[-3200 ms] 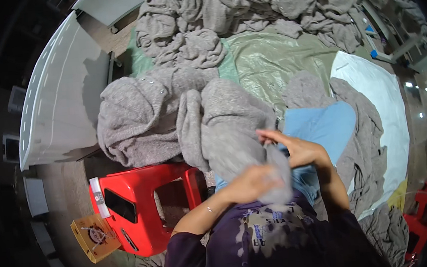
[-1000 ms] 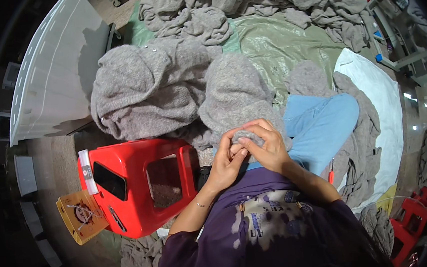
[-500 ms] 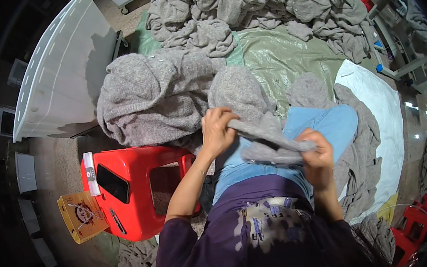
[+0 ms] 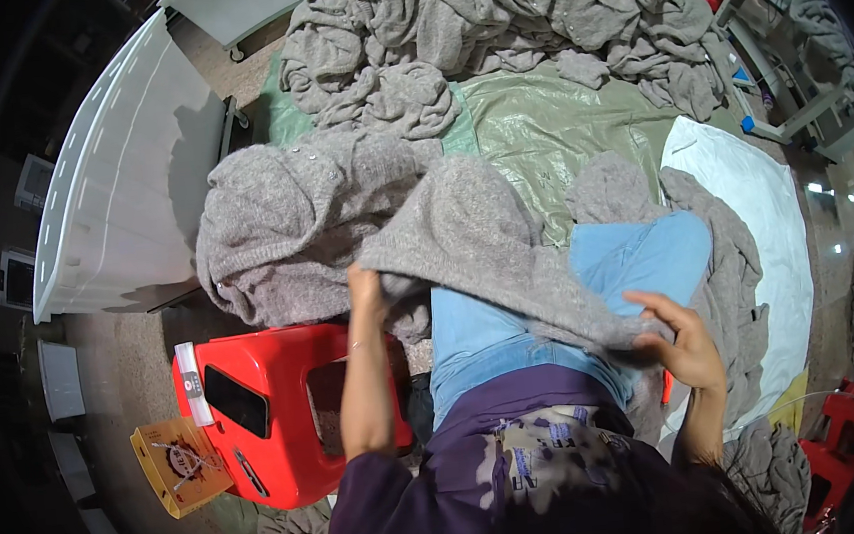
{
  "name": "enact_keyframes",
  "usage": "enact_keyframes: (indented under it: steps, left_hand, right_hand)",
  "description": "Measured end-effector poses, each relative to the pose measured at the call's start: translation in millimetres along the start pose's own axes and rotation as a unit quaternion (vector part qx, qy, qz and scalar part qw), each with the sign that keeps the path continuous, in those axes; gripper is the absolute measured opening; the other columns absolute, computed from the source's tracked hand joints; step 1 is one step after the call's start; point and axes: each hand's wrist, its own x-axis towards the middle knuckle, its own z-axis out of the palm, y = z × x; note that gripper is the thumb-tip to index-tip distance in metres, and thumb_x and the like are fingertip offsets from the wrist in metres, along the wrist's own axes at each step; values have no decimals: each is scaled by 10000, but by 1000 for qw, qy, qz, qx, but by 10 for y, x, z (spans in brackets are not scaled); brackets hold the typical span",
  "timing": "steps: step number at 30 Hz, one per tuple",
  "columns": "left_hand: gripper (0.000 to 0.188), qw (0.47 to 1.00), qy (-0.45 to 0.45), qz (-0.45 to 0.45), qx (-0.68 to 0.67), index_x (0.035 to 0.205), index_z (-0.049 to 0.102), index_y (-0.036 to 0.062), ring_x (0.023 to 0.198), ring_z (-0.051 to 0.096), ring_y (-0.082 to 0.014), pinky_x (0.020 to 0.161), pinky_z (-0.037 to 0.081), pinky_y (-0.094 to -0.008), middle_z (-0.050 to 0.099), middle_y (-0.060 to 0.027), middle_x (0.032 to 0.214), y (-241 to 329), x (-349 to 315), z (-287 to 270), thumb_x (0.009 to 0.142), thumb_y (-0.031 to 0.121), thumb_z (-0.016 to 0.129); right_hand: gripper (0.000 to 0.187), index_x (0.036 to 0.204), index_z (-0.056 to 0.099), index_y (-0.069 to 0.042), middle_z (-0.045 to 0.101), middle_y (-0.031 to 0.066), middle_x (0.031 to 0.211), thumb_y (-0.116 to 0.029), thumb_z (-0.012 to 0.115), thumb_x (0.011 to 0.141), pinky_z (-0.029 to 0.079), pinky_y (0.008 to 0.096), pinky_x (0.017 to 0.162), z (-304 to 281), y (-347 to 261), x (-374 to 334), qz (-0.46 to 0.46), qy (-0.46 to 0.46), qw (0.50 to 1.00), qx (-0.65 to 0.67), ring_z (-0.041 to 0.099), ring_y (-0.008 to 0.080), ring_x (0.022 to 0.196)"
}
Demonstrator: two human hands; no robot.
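Note:
A grey knitted garment lies spread over my jeans-clad lap, its near edge drawn out between my hands. My left hand is closed on the left corner of that edge. At the right end my right hand pinches the cloth, with the index finger raised; its other fingertips are partly hidden. Against the garment's left side rests a bulky heap of grey knitwear with small buttons.
To my left stands a red plastic stool with a phone and a small cutter. A yellow paper bag hangs beside it. Ahead are a white bin and a large knitwear pile on green sheeting.
My hands have moved apart, the left one leftward and the right one rightward. The bunched knit between them is now stretched out flat across my lap.

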Motion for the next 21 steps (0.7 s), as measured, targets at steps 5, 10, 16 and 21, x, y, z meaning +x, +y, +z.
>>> enact_keyframes:
  steps: [5, 10, 16, 21]
  left_hand:
    - [370, 902, -224, 236, 283, 756, 633, -43, 555, 513, -169, 602, 438, -249, 549, -52, 615, 1639, -1553, -299, 606, 289, 697]
    - [343, 914, -132, 381, 44, 1067, 564, -73, 914, 617, -240, 829, 493, -340, 621, -159, 1029, 2021, -1546, 350, 877, 212, 572]
    - [150, 928, -162, 325, -84, 1039, 595, 9, 807, 605, -150, 706, 502, -298, 632, -36, 932, 2763, 378, 1667, 950, 75, 494]
    - [193, 719, -263, 643, 16, 1080, 583, 29, 821, 575, -130, 720, 470, -252, 629, -43, 922, 3402, 360, 2231, 901, 36, 510]
  right_hand:
    - [247, 925, 673, 13, 600, 44, 789, 15, 646, 679, 408, 261, 667, -243, 118, -50, -14, -59, 996, -60, 532, 150, 713]
    - [218, 957, 653, 6, 583, 33, 794, -12, 620, 742, 403, 248, 672, -380, -79, 56, -92, 96, 991, -34, 526, 123, 739]
    - [134, 989, 638, -12, 623, 19, 932, -95, 619, 886, 416, 221, 816, -733, -318, 983, -198, 427, 877, -95, 545, 91, 897]
    - [151, 1026, 651, 9, 660, 65, 977, -31, 617, 885, 480, 250, 817, -1226, -831, 887, -366, 569, 718, -163, 597, 120, 891]
